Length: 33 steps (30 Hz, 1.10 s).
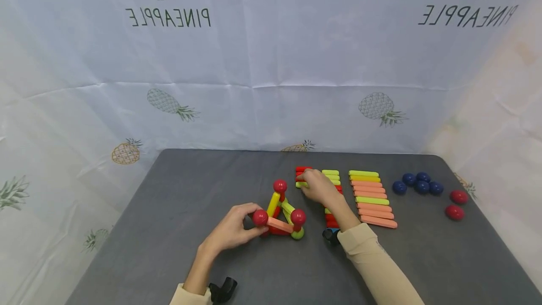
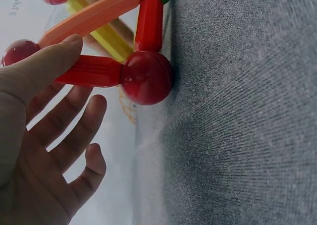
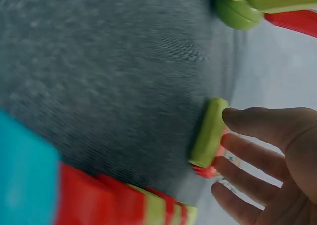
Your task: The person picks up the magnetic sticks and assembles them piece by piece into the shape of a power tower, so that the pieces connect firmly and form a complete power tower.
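My left hand [image 1: 235, 227] holds a ball-and-stick frame [image 1: 280, 224] by its near left corner. The frame has red balls on top, with yellow, salmon, red and green sticks between. In the left wrist view the thumb presses beside the salmon stick [image 2: 94, 16] and an upright red stick [image 2: 94, 71]. A red ball [image 2: 147, 78] sits below on the grey surface. My right hand [image 1: 319, 186] is over a short group of red and green sticks. In the right wrist view its thumb and spread fingers are at a green stick [image 3: 210, 133]; contact is hard to tell.
Under the right forearm lies a column of short red and green sticks [image 1: 331, 173]. Further right is a column of longer salmon, yellow and green sticks [image 1: 372, 199]. Several blue balls [image 1: 422, 187] and two red balls [image 1: 455, 212] are at the table's right side.
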{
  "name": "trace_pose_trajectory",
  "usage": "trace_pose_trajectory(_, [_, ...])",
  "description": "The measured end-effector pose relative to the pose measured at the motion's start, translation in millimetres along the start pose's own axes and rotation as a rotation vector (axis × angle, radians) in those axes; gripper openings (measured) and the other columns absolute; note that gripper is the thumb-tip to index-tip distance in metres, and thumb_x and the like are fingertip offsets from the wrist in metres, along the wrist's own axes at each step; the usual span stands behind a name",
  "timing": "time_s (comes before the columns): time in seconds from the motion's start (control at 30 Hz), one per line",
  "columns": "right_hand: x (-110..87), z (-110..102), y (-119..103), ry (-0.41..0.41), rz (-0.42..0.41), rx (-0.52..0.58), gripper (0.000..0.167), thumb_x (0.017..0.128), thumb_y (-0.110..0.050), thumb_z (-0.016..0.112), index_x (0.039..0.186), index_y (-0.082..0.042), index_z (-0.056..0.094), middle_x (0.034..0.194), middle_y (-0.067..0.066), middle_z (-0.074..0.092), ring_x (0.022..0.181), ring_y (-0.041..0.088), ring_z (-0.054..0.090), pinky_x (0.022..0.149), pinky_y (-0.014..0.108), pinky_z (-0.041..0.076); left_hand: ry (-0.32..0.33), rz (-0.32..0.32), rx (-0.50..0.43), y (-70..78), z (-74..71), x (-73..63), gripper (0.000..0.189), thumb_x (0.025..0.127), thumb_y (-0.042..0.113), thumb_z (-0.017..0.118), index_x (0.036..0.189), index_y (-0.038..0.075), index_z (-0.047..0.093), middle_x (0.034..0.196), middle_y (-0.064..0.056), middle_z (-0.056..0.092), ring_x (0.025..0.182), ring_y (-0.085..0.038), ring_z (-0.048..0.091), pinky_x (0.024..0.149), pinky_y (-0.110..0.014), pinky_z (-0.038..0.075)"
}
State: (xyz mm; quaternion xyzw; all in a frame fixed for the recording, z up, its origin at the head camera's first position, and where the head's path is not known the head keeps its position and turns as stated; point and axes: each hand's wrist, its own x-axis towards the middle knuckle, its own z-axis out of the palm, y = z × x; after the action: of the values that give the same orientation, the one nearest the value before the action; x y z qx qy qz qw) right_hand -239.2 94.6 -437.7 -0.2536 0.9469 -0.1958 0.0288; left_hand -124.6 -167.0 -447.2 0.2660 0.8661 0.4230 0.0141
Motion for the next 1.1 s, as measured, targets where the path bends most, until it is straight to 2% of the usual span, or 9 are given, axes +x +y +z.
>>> trace_pose_trajectory(0.17, [1.0,5,-1,0.055,-0.032,-0.043,0.022,0.089,0.005,0.070,0.110,0.003,0.077,0.105,0.019,0.073,0.093,0.034,0.066,0.090,0.046,0.056,0.006,0.006,-0.001,0.4,0.0,-0.4,0.025,0.083,0.015,0.085,0.101,0.023,0.069,0.093,0.007,0.070,0.081,-0.003,0.058,0.073,-0.030,0.056])
trace_pose_trajectory(0.37, [-0.2,13,-1,0.090,-0.039,-0.067,0.023,0.085,0.011,0.070,0.104,0.001,0.079,0.098,0.017,0.070,0.086,0.033,0.061,0.087,0.044,0.054,0.000,0.003,-0.013,-0.1,1.9,-1.4,0.025,0.084,0.015,0.084,0.102,0.023,0.069,0.093,0.007,0.071,0.081,-0.003,0.058,0.074,-0.034,0.056])
trace_pose_trajectory(0.57, [-3.3,19,-1,0.118,0.013,-0.027,0.022,0.082,0.009,0.076,0.101,-0.002,0.079,0.102,0.015,0.075,0.095,0.033,0.068,0.087,0.044,0.059,0.003,0.000,-0.017,-0.9,2.0,-2.1,0.025,0.084,0.014,0.084,0.102,0.023,0.070,0.093,0.007,0.070,0.081,-0.002,0.058,0.074,-0.031,0.056])
trace_pose_trajectory(0.77, [-5.8,18,2,0.113,0.024,-0.016,0.021,0.085,0.003,0.078,0.105,-0.002,0.079,0.106,0.015,0.077,0.100,0.034,0.071,0.088,0.046,0.059,0.005,0.015,-0.010,-2.2,0.8,-1.0,0.026,0.084,0.016,0.085,0.103,0.023,0.069,0.094,0.007,0.071,0.082,-0.003,0.058,0.074,-0.031,0.055])
trace_pose_trajectory(0.93, [-15.3,3,-4,0.127,0.031,0.066,0.024,0.086,-0.003,0.079,0.110,-0.003,0.078,0.106,0.014,0.076,0.094,0.029,0.069,0.085,0.044,0.059,0.043,-0.003,-0.007,-0.2,-3.3,-5.0,0.035,0.084,0.029,0.085,0.114,0.024,0.067,0.099,0.011,0.070,0.086,-0.002,0.060,0.078,-0.036,0.055])
trace_pose_trajectory(1.03, [-26.0,-14,-12,0.180,0.013,0.136,0.028,0.085,-0.007,0.081,0.113,-0.003,0.077,0.100,0.012,0.074,0.086,0.024,0.065,0.080,0.041,0.058,0.089,-0.012,-0.013,2.4,-6.2,-7.2,0.039,0.082,0.030,0.087,0.114,0.025,0.065,0.099,0.012,0.070,0.088,-0.002,0.061,0.077,-0.035,0.053])
trace_pose_trajectory(1.1, [-35.5,-25,-21,0.231,-0.033,0.194,0.030,0.084,-0.008,0.083,0.114,-0.004,0.077,0.098,0.009,0.073,0.085,0.021,0.065,0.079,0.040,0.059,0.109,-0.012,-0.014,4.5,-7.6,-7.5,0.039,0.081,0.028,0.087,0.113,0.025,0.064,0.099,0.011,0.070,0.089,-0.002,0.061,0.077,-0.034,0.051])
